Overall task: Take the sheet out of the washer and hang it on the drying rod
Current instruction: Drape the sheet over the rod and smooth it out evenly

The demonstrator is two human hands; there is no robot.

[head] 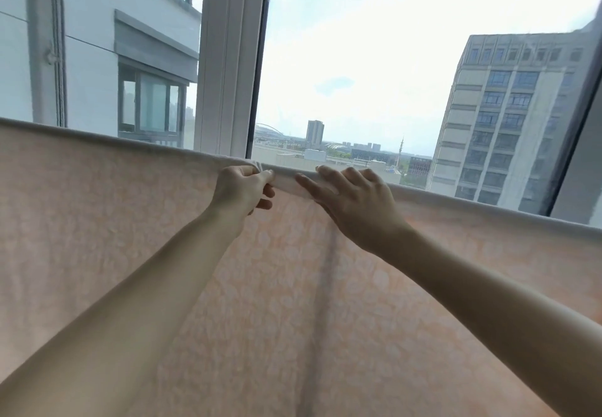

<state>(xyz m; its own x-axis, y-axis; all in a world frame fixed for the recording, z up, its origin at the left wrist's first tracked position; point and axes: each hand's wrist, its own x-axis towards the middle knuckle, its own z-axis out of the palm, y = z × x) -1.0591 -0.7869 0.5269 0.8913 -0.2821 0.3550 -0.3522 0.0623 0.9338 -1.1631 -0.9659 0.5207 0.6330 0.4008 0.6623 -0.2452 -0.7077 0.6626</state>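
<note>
Hanging across the whole view, the pale peach sheet [97, 227] with its faint white pattern is draped over a line that runs level with both hands, its folded top edge forming a whitish band from far left to far right; the drying rod itself is hidden under the cloth. The left hand [242, 188] has its fingers curled and pinches a small fold of the sheet's top edge between thumb and fingertips. Just beside it, to its right, the right hand [351, 198] lies flatter, its fingers [329, 177] nearly straight and laid over the top edge, the thumb stretched toward the left hand along the cloth. Below both hands the sheet falls in soft vertical creases. Beyond the hands stands a window [228, 58] with a white frame, and through the glass a tall grey building [508, 117] shows past the right hand.
</note>
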